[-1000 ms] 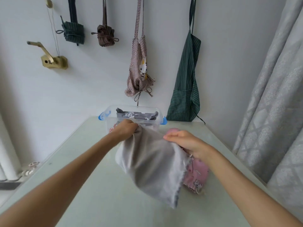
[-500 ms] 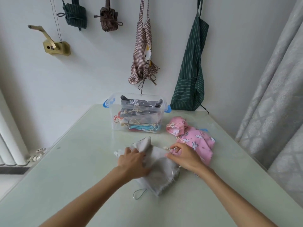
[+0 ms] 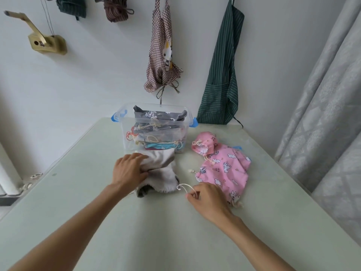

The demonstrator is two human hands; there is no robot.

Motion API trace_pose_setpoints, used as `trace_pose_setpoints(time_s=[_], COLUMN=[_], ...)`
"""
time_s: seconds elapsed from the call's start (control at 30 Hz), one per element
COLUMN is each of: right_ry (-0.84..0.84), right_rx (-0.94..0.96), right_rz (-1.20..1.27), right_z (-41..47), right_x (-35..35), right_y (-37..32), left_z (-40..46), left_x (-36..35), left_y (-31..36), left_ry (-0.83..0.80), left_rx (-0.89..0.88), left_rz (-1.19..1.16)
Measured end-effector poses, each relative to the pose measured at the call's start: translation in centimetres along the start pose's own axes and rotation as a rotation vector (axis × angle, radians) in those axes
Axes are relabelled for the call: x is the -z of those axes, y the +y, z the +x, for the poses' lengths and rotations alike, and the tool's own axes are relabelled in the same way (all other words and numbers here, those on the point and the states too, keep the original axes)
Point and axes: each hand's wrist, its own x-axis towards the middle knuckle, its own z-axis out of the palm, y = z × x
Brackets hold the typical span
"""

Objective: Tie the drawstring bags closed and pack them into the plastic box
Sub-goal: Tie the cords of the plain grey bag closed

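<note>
A grey drawstring bag (image 3: 163, 174) lies bunched on the table in front of the plastic box. My left hand (image 3: 128, 171) presses flat on its left part. My right hand (image 3: 207, 198) pinches the bag's white drawstring (image 3: 184, 186), which loops out from the bag's near edge. The clear plastic box (image 3: 125, 133) with blue clips stands at the back of the table and holds several tied bags. Two pink printed drawstring bags lie to the right: a small one (image 3: 205, 145) and a larger one (image 3: 224, 169).
The pale green table (image 3: 156, 231) ends near the wall behind the box. Aprons hang on the wall: a checked one (image 3: 163, 55) and a green striped one (image 3: 222, 79). A grey curtain (image 3: 328, 94) hangs at the right.
The grey bag went from held up in the air to lying on the table. My right hand has moved right and toward me, drawing the string out. The view tilted down.
</note>
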Motion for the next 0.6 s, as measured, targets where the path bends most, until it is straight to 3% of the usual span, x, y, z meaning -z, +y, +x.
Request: trace_pose_setpoints(time_s=[0.1,0.13,0.23,0.3,0.5,0.6], right_ry=[-0.049,-0.066,-0.039,-0.001,-0.046,-0.074], right_rx=[-0.1,-0.118,-0.159,-0.118,0.042,-0.004], right_rz=[0.133,0.187,0.277,0.253,-0.129,0.011], right_z=[-0.4,-0.6,-0.6,-0.5,0.5,0.4], right_x=[0.3,0.3,0.2,0.2,-1.1,-1.4], right_y=[1.4,1.6,1.6,0.9,-3.0,-2.9], left_z=[-2.4,-3.6,-7.0,-8.3,-8.8,-9.3], left_x=[0.1,0.1,-0.1,-0.2,0.3,0.5], left_y=[-2.1,-2.9,-4.1,-3.7,-0.5,-0.1], left_ry=[0.178,0.167,-0.174,-0.246,-0.081,-0.05], left_rx=[0.219,0.248,0.204,0.136,0.273,0.203], left_rz=[-0.241,-0.26,-0.17,-0.044,-0.221,-0.077])
